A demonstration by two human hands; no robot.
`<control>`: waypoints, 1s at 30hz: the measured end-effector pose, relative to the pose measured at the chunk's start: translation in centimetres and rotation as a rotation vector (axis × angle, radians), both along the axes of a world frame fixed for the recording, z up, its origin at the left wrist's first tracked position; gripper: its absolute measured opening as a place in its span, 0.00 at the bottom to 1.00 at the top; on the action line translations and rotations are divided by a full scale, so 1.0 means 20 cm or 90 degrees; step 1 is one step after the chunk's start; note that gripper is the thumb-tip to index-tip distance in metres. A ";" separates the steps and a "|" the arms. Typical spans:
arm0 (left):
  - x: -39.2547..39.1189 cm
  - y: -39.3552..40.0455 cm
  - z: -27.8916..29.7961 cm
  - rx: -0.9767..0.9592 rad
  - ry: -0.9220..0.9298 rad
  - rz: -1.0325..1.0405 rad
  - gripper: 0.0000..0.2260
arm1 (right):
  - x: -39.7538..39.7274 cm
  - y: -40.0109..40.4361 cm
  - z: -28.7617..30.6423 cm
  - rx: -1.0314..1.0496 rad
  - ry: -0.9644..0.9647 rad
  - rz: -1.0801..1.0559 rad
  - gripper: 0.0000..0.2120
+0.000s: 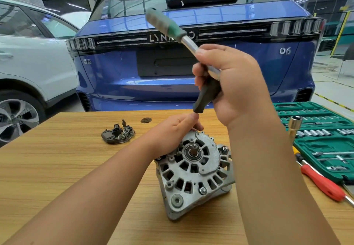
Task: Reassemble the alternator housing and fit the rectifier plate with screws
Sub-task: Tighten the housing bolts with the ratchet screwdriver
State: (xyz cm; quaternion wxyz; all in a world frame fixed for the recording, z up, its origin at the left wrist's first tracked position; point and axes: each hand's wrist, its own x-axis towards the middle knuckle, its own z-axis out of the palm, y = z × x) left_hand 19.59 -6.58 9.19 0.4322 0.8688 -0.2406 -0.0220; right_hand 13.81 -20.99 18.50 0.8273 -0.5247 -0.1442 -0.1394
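Right hand point(232, 83) grips one chrome, green-handled ratchet point(178, 34); below it, left hand point(173, 131) clasps one ribbed cast-aluminium alternator housing point(193, 170).

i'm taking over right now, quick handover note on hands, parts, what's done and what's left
Left hand: holds the far rim of the alternator, steadying it on the table.
Right hand: grips a ratchet raised above the alternator, touching nothing.
Rectifier plate: lies loose on the table, left of and behind the alternator.
Socket set open at right; red screwdriver beside it.
Done: housing halves look joined, bolts seated in the rim.
Left: fit the plate and screw it down; bolt tightness cannot be told.
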 end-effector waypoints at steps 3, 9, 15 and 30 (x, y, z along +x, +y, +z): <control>-0.01 0.00 0.00 -0.015 0.023 0.012 0.26 | 0.00 -0.06 0.02 0.040 0.051 0.147 0.05; -0.02 0.00 0.00 -0.038 0.031 0.016 0.27 | -0.02 -0.08 0.03 0.119 0.081 0.285 0.19; -0.02 0.01 0.00 -0.042 0.030 0.009 0.25 | 0.00 -0.06 0.04 0.304 0.122 0.281 0.20; -0.01 0.01 -0.01 -0.016 0.034 0.005 0.21 | 0.20 -0.10 -0.19 0.202 -0.179 0.506 0.20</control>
